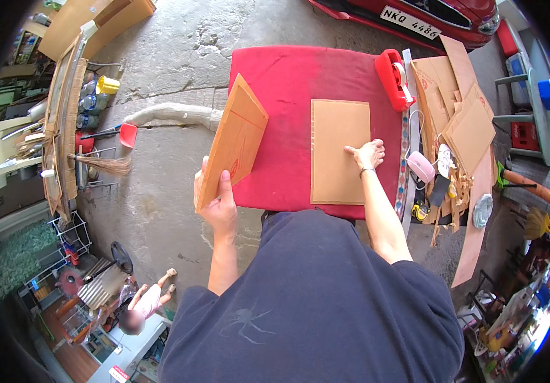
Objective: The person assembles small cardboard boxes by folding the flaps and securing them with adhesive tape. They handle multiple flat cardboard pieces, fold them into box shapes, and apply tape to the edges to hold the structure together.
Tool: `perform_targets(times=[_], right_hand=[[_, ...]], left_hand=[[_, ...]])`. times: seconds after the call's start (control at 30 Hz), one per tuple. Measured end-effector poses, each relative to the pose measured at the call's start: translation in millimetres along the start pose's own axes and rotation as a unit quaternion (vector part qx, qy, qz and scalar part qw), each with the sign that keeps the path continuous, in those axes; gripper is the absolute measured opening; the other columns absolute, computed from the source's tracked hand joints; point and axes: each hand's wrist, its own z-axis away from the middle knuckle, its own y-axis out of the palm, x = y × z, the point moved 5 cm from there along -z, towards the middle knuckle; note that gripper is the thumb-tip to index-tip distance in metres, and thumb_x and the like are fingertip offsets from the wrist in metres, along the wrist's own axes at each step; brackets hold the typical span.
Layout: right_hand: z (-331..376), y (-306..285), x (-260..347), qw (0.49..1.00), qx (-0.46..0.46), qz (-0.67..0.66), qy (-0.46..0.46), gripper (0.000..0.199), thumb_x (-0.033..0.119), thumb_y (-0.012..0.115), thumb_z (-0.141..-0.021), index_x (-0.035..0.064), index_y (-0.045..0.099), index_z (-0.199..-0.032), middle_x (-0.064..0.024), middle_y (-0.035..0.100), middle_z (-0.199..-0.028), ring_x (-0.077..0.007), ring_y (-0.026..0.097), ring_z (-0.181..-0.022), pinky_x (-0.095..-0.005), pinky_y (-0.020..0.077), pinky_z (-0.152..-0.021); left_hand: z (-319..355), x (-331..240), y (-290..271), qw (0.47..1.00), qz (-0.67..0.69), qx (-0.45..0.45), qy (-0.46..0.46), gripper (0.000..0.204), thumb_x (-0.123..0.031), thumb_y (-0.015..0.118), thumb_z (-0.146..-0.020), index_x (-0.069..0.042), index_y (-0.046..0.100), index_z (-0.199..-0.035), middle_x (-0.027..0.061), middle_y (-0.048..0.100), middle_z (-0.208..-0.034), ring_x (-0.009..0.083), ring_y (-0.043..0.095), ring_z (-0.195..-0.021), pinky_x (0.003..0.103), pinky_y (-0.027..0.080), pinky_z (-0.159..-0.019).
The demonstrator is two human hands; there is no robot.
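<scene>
A cardboard panel point(240, 137) with red print is held up on edge by my left hand point(216, 198), thumb on its face and fingers behind. It tilts above the left side of a table covered in red cloth point(278, 83). On the cloth to the right lies a flat, plain cardboard sheet point(339, 153). My right hand point(369, 155) rests at this sheet's right edge, palm down with its fingers spread. A red tape dispenser point(393, 80) stands at the table's far right corner.
Right of the table are cardboard scraps point(466, 121), a pink item point(421, 167), and a tape measure point(420, 211). A red car point(377, 19) is parked beyond. At left stand a broom point(106, 164) and a red dustpan point(128, 135); another person point(147, 303) is at lower left.
</scene>
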Motion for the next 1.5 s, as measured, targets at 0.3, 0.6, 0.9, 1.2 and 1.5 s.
perform_targets(times=[0.3, 0.6, 0.9, 1.2, 1.5], right_hand=[[4, -48, 8, 0.791, 0.231, -0.521, -0.224, 0.008, 0.005, 0.062, -0.096, 0.001, 0.055, -0.095, -0.0023, 0.063, -0.088, -0.0057, 0.054, -0.079, -0.0243, 0.0461, -0.07], [110, -207, 28, 0.717, -0.226, -0.343, -0.563, 0.026, -0.001, 0.064, -0.092, 0.0038, 0.062, -0.118, -0.0145, 0.065, -0.094, -0.0293, 0.067, -0.081, -0.0369, 0.0539, -0.067], [144, -89, -4, 0.653, -0.144, -0.39, -0.633, 0.039, -0.014, 0.055, -0.091, 0.0032, 0.046, -0.125, -0.0225, 0.053, -0.127, -0.0395, 0.057, -0.121, -0.0532, 0.0437, -0.11], [175, -44, -10, 0.714, -0.087, -0.372, -0.586, 0.064, -0.018, 0.052, -0.077, 0.0036, 0.041, -0.136, -0.0258, 0.033, -0.148, -0.0456, 0.033, -0.143, -0.0598, 0.0234, -0.12], [175, -48, 3, 0.72, -0.122, -0.361, -0.58, 0.058, -0.017, 0.051, -0.083, 0.0022, 0.043, -0.137, -0.0252, 0.034, -0.148, -0.043, 0.033, -0.143, -0.058, 0.0229, -0.121]], left_hand=[[23, -44, 20, 0.991, -0.077, -0.078, 0.072, 0.017, -0.01, 0.067, -0.097, 0.004, 0.069, -0.107, 0.0083, 0.067, -0.101, 0.0149, 0.064, -0.086, 0.028, 0.051, -0.075], [79, -42, 32, 0.99, -0.071, -0.121, 0.016, 0.025, -0.012, 0.065, -0.098, 0.007, 0.064, -0.114, 0.0127, 0.065, -0.111, 0.02, 0.065, -0.095, 0.03, 0.051, -0.083], [83, -47, 24, 0.997, -0.048, -0.052, 0.023, 0.023, -0.01, 0.063, -0.097, 0.004, 0.065, -0.114, 0.0142, 0.065, -0.113, 0.0245, 0.066, -0.099, 0.034, 0.051, -0.084], [79, -66, 61, 0.99, -0.102, -0.019, 0.096, 0.031, 0.001, 0.061, -0.096, 0.001, 0.066, -0.126, 0.0146, 0.067, -0.111, 0.0242, 0.066, -0.097, 0.032, 0.054, -0.081], [63, -50, 117, 0.986, -0.066, -0.053, 0.146, 0.032, -0.003, 0.059, -0.098, -0.001, 0.064, -0.13, 0.0138, 0.067, -0.117, 0.0243, 0.065, -0.102, 0.033, 0.053, -0.085]])
